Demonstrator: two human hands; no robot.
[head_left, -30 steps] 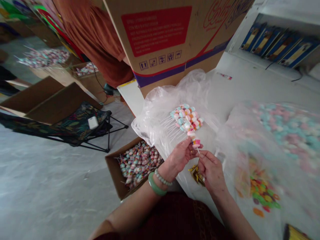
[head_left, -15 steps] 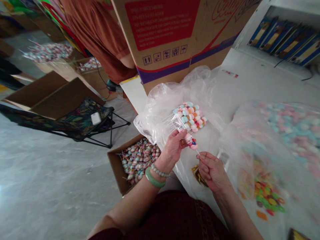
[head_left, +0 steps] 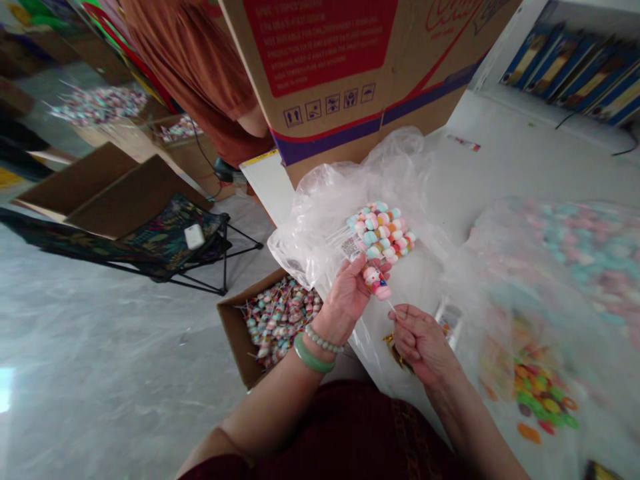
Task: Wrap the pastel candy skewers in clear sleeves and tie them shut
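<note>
A pink and white marshmallow lollipop [head_left: 377,283] with a small figure face and a blue spot lies against the fingers of my left hand [head_left: 350,293], which is closed around it. A clear wrapper [head_left: 350,247] with a printed code shows just above my left thumb. My right hand [head_left: 420,340] pinches the white stick of the lollipop between thumb and fingertips. Beyond my hands, a stack of marshmallow skewers [head_left: 384,230] lies on a clear plastic sheet [head_left: 320,200]. Gold twist ties [head_left: 395,350] lie partly hidden beside my right hand.
Below the table's left edge stands an open carton [head_left: 235,340] of wrapped skewers. A large printed carton [head_left: 330,133] stands behind. Bags of pastel marshmallows [head_left: 575,233] and gummy rings [head_left: 545,393] lie at right. At left are a folding chair [head_left: 165,227] and a co-worker in brown [head_left: 195,67].
My left hand has turned a little, showing more of the lollipop in its fingers. The wrapper sits lower behind the thumb. My right hand has shifted slightly left, still on the stick.
</note>
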